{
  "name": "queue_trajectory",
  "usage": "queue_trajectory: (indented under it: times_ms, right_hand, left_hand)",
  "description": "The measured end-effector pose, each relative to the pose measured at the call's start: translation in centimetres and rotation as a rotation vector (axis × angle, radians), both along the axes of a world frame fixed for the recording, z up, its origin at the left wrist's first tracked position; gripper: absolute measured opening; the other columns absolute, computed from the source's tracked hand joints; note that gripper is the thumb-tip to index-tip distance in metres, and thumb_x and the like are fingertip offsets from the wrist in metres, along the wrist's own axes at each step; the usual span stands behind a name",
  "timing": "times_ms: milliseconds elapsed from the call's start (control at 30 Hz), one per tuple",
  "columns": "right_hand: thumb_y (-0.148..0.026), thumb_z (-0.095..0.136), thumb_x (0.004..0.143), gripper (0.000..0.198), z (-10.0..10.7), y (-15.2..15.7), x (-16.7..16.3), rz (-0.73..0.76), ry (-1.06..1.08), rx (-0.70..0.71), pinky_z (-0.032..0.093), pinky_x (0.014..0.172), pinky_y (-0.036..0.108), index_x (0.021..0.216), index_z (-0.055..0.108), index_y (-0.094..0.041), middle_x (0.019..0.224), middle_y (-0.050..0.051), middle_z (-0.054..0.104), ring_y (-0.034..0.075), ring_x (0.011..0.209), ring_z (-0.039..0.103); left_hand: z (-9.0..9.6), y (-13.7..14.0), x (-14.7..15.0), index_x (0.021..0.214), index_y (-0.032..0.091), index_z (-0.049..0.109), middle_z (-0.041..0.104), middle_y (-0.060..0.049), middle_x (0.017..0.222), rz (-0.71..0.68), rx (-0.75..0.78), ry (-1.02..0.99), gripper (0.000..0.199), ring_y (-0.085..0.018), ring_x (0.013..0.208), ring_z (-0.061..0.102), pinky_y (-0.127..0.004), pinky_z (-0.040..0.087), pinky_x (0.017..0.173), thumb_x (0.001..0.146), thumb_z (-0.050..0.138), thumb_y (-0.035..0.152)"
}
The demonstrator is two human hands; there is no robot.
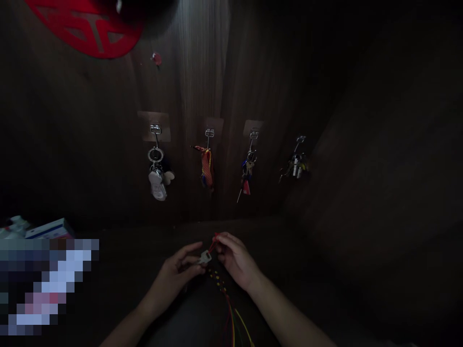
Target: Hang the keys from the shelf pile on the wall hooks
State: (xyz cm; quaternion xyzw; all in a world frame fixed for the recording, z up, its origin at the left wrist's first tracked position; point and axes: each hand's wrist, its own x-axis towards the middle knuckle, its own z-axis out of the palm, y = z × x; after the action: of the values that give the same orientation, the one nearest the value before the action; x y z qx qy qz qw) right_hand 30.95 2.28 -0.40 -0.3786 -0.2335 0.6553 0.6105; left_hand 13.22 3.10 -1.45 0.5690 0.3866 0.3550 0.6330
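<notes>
Between my two hands is a silver key (205, 257) with a red cord (214, 242) tied to it. My left hand (175, 272) is closed round the key's blade, thumb below and fingers above. My right hand (233, 255) pinches the red cord a little above the key's head. Under the hands hangs a braided strap (217, 279) with yellow beads or dots, ending in loose red, yellow and green strings (233, 323). Whether that strap joins the key is too dark to tell.
On the dark wooden wall, several hooks hold keys: a bunch with a silver fob (157, 184), an orange woven strap (207, 168), keys with a red tag (246, 187), and another bunch (295, 166). A red paper cutout (97, 36) is above. Boxes (50, 228) stand left.
</notes>
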Motion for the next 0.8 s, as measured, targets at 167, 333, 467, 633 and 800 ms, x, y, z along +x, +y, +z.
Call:
queue_trajectory:
  times_ms: [167,333,467,633,800]
  right_hand:
    - [-0.022,0.078,0.058,0.025,0.0,0.08,0.1,-0.039,0.061,-0.013,0.036,0.048,0.018,0.063,0.054,-0.017,0.083,0.004,0.071,0.008,0.058,0.051]
    - [-0.021,0.078,0.059,0.026,-0.2,0.16,0.21,-0.006,0.108,-0.009,0.035,0.047,0.017,0.063,0.052,-0.017,0.083,0.004,0.072,0.008,0.057,0.052]
    - [-0.022,0.078,0.061,0.021,-0.16,0.05,0.1,0.017,0.094,0.039,0.034,0.046,0.016,0.066,0.058,-0.017,0.075,0.0,0.069,0.006,0.054,0.05]
    - [-0.027,0.075,0.067,0.017,0.08,-0.29,-0.13,0.056,-0.037,0.176,0.035,0.048,0.017,0.076,0.069,-0.014,0.071,0.002,0.065,0.006,0.057,0.049]
    - [-0.027,0.074,0.067,0.018,0.49,-0.51,-0.21,-0.012,-0.159,0.225,0.037,0.051,0.019,0.079,0.07,-0.014,0.076,0.004,0.066,0.009,0.062,0.052]
  left_hand:
    - [-0.06,0.09,-0.05,0.109,0.022,0.065,0.076,-0.004,0.095,-0.009,-0.051,-0.087,0.044,-0.017,0.081,0.068,-0.029,0.049,0.083,0.068,0.073,0.035]
    - [0.26,0.07,0.03,0.1,0.021,0.07,0.076,-0.005,0.097,0.003,-0.065,-0.065,0.039,-0.02,0.087,0.068,-0.031,0.05,0.085,0.064,0.074,0.035]
    - [0.38,0.1,0.0,0.099,0.02,0.07,0.077,-0.005,0.088,0.074,-0.078,-0.033,0.04,-0.021,0.086,0.069,-0.032,0.051,0.083,0.063,0.074,0.038]
    - [0.49,0.35,-0.08,0.093,0.018,0.071,0.077,-0.005,0.08,0.209,-0.052,0.035,0.034,-0.02,0.074,0.07,-0.031,0.052,0.075,0.069,0.065,0.042]
    - [0.6,0.49,0.0,0.073,0.018,0.07,0.073,-0.002,0.067,0.203,0.029,0.135,0.027,-0.016,0.062,0.065,-0.026,0.05,0.066,0.072,0.06,0.043]
